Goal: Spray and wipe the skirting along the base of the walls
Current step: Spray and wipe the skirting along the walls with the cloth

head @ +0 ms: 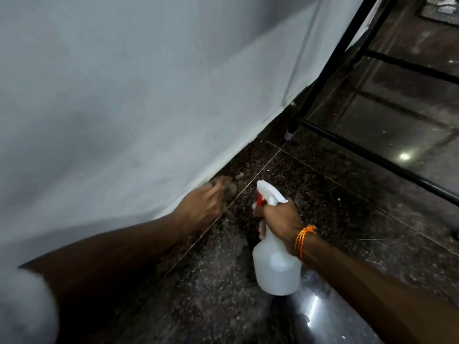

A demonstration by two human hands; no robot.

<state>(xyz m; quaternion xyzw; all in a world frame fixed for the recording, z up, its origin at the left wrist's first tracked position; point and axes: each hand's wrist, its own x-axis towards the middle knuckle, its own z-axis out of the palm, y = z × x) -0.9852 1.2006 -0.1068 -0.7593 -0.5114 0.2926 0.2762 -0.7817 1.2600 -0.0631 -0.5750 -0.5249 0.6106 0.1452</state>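
Observation:
A dark speckled granite skirting (250,157) runs along the foot of the pale wall (124,95). My left hand (203,202) presses a dark, blurred cloth (56,188) against the skirting just under the wall's lower edge. My right hand (280,219), with an orange thread band at the wrist, grips the neck of a white translucent spray bottle (275,266). Its white nozzle with a red trigger points toward the skirting, a little right of the cloth.
The floor (323,219) is glossy dark granite tile with light reflections. A black metal frame (330,70) with a white-tipped foot stands against the wall at upper right, its low crossbars running across the floor. A grey sleeve fills the lower left corner.

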